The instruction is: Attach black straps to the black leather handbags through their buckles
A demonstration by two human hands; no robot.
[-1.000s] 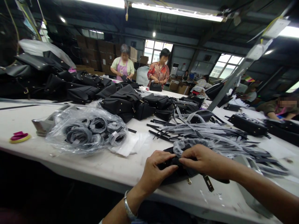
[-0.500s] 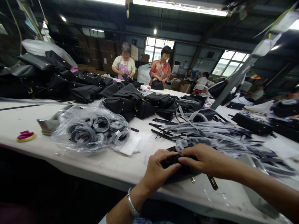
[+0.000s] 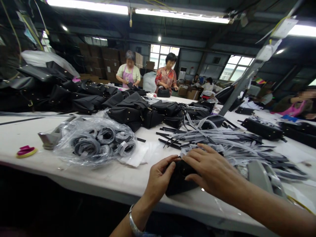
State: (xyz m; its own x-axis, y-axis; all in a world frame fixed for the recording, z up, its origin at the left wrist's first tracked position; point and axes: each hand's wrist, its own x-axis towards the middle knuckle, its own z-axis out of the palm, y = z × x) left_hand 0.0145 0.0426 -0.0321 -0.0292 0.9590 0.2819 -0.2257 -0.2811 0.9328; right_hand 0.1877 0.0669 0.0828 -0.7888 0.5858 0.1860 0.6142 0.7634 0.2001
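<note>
A small black bag (image 3: 178, 179) lies on the white table (image 3: 106, 174) near its front edge. My left hand (image 3: 158, 181) grips its left end, fingers curled round it. My right hand (image 3: 209, 169) rests on top of its right side with the fingers spread and bent over it. Just behind the bag lies a heap of grey wrapped straps (image 3: 229, 144). Most of the bag is hidden under my hands.
A clear plastic sack of coiled grey straps (image 3: 96, 143) sits to the left, a pink tape roll (image 3: 26, 151) further left. Black bags (image 3: 133, 110) are piled across the table's middle and back. Two people (image 3: 148, 72) work at the far end, others at right.
My right hand has spread over the top of the bag and now covers it. The bag has turned, and its dangling strap end with the metal clasp is out of sight.
</note>
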